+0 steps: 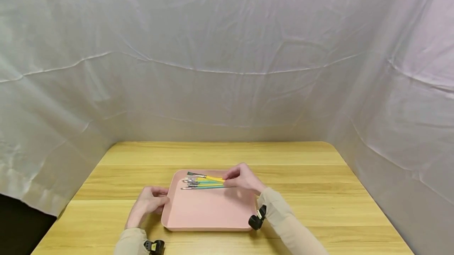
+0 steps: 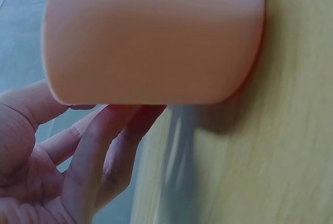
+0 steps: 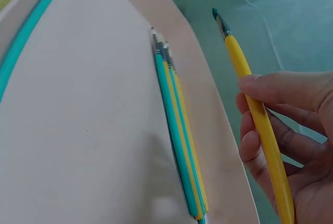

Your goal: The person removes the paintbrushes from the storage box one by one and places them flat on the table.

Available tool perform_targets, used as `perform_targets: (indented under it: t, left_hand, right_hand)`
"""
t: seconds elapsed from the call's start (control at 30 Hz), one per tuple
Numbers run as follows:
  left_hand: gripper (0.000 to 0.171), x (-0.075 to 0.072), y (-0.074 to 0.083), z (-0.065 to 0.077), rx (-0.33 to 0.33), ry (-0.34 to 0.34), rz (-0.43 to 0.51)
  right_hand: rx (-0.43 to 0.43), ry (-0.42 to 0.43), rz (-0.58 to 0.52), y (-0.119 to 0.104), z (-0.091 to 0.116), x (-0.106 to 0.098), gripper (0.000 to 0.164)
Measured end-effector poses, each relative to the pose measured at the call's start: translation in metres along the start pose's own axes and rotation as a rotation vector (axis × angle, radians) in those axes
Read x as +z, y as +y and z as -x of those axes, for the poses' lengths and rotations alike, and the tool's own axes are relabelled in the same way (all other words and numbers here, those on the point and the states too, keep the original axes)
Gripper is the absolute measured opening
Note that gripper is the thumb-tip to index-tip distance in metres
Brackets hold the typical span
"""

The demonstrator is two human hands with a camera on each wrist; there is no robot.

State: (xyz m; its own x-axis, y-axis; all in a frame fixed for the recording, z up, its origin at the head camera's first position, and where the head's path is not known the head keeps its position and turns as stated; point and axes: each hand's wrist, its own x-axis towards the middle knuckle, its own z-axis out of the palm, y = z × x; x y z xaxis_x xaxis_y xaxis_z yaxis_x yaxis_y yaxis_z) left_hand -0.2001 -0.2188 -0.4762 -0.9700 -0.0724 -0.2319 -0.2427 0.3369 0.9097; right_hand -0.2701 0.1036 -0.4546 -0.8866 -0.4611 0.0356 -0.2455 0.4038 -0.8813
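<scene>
1. The right hand [image 1: 244, 178] pinches 1 yellow brush [image 1: 213, 177] between thumb and fingers; there is no slack gap there, though the other fingers curl loosely behind the handle.
2. From where I stand, what seems to matter most is how that brush sits against the row of brushes [image 3: 177, 125]: it is just beyond them, on the far side of the tray [image 1: 209, 211], apparently raised clear.
3. The row lies inside the tray by the far wall, to the left of the right hand and a touch nearer the person. Of the 2 hands, the right is much the closer to it.
4. The held brush points its green bristles left and slightly away, its handle running back into the palm. Its long axis slants a little across the row's.
5. The row's bristles point left too, its teal and yellow handles running crosswise, roughly along the far wall.
6. The left hand [image 1: 149, 200] grips the tray's left side, fingers bent.
</scene>
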Motion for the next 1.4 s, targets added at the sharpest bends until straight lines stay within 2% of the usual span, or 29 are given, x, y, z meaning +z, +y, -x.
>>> perform_targets:
  t: [0.13, 0.4, 0.6, 0.77, 0.93, 1.07, 1.4]
  left_hand:
    - [0.037, 0.002, 0.002, 0.001, -0.01, 0.022, 0.003]
    - [0.036, 0.002, 0.002, 0.001, -0.016, 0.036, -0.006]
    - [0.036, 0.002, 0.002, 0.001, -0.012, 0.035, -0.014]
    - [0.036, 0.002, 0.001, 0.0, -0.012, 0.033, -0.011]
    - [0.036, 0.002, 0.0, 0.0, -0.014, 0.032, -0.005]
    - [0.036, 0.001, 0.0, 0.0, -0.012, 0.028, -0.005]
    - [0.037, 0.001, 0.001, 0.001, -0.005, 0.02, -0.003]
  right_hand:
    - [-0.007, 0.038, -0.079, 0.005, 0.009, -0.005, 0.021]
    - [0.036, 0.123, -0.277, 0.014, 0.025, -0.013, 0.029]
    - [0.072, 0.204, -0.367, 0.018, 0.033, -0.018, 0.032]
    - [0.122, 0.303, -0.453, 0.021, 0.038, -0.021, 0.035]
    - [0.152, 0.443, -0.549, 0.028, 0.042, -0.022, 0.037]
    - [0.154, 0.549, -0.563, 0.033, 0.044, -0.021, 0.038]
    - [0.165, 0.706, -0.537, 0.043, 0.051, -0.02, 0.039]
